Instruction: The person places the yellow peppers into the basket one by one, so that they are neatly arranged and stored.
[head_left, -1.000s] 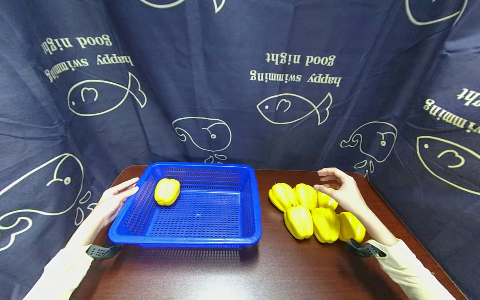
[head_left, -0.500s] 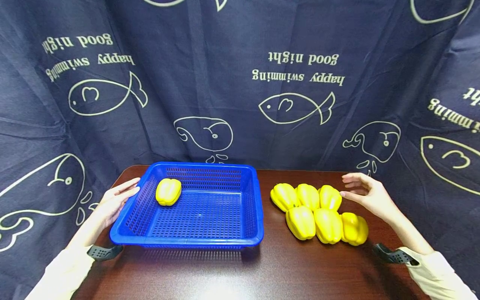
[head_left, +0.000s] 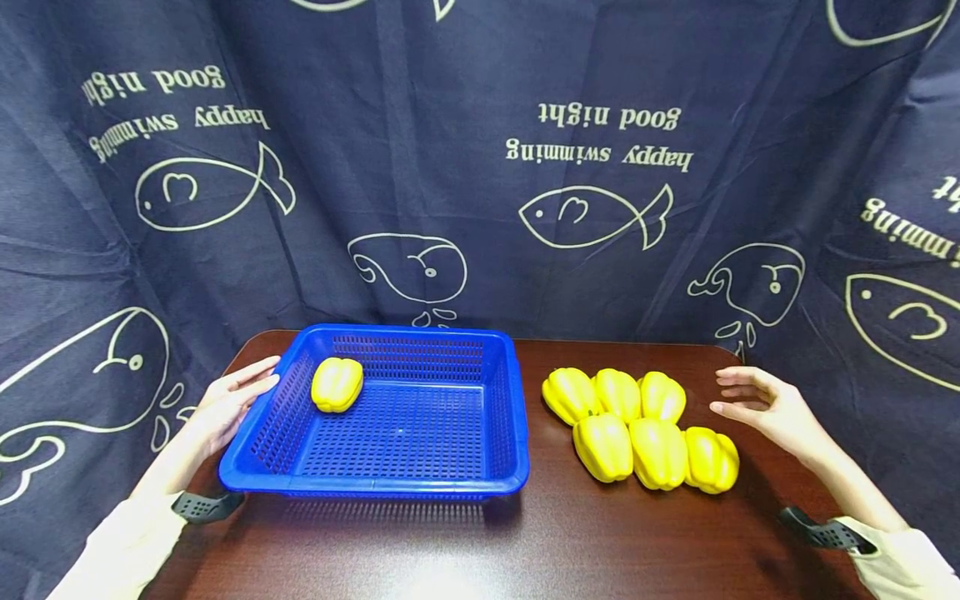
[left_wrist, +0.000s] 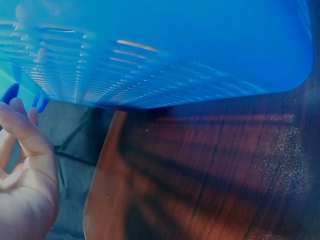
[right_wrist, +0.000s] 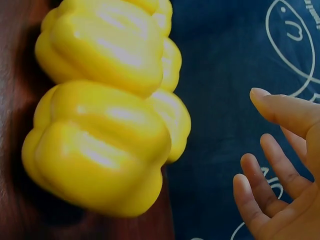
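Note:
A blue plastic basket [head_left: 371, 483] with slotted sides sits on the left, one yellow bell pepper [head_left: 337, 385] lying inside near its left wall. At that side my left hand [head_left: 225, 406] touches the rim with its fingertips, the fingers mostly extended. The left wrist view has the basket [left_wrist: 200, 35] filling the top and my left hand [left_wrist: 27, 155] at its lower left. Several yellow bell peppers [head_left: 658, 452] stand in two rows on the right. Beyond them, apart and holding nothing, is my right hand [head_left: 772, 410], its fingers spread and gently bent; peppers [right_wrist: 100, 145] fill the right wrist view's left.
All of this rests on a dark reddish-brown wooden table [head_left: 585, 542] with a rounded far corner. A dark blue cloth [head_left: 480, 167] printed with fish and whales hangs behind and at both sides. Each wrist wears a dark strap [head_left: 821, 531].
My right hand has drawn away from over the back-right pepper, moving right and toward me. The front-right pepper has turned slightly. My left hand stays at the basket's rim.

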